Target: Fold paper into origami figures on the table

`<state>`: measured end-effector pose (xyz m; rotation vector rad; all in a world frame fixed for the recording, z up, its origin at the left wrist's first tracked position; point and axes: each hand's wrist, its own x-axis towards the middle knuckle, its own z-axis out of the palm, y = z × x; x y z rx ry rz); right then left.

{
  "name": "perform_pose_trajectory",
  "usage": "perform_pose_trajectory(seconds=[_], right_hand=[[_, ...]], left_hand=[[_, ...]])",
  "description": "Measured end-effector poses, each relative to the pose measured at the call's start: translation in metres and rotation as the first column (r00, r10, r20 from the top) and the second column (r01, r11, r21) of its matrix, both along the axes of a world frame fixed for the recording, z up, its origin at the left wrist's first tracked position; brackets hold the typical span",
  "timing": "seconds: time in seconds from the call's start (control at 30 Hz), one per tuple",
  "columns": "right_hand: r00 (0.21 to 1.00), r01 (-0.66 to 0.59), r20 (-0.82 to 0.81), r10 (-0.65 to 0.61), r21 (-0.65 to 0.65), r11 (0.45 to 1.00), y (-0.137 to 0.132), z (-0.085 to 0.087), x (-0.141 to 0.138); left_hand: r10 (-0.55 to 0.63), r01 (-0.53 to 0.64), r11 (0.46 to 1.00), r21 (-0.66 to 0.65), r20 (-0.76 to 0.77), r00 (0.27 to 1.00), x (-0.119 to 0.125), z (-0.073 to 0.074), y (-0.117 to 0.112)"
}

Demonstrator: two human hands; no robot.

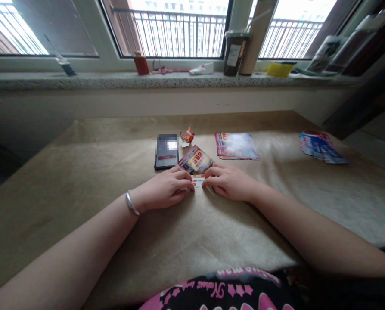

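Note:
A colourful printed flyer, partly folded, lies in front of me, its pale lower flap showing between my hands. My left hand has its curled fingers closed on the flyer's left side. On the right side, my right hand pinches the flyer with its fingertips. Part of the paper is hidden under the fingers of both hands. Just beyond my left hand is a dark phone with its screen lit. A crumpled red and orange piece of paper sits behind the flyer.
A stack of flyers lies to the right of centre, with fanned blue and red leaflets farther right on the table. Along the windowsill stand a red container, a dark jar and a yellow object.

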<state>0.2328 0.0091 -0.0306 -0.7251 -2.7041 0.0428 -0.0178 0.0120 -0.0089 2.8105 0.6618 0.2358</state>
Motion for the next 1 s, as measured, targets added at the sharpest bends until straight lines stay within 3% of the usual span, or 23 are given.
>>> perform_pose_trajectory(seconds=[0.57,1.0], right_hand=[[0.989,0.146,-0.014,-0.147,-0.077,0.986,0.015,0.000,0.035],[0.954,0.281,0.122,-0.272,-0.061,0.958,0.019,0.010,0.054]], left_hand=[[-0.027,0.039,0.987,-0.158,0.077,0.997,-0.005,0.004,0.006],[-0.041,0.055,0.983,-0.176,0.078,0.996,-0.006,0.007,0.007]])
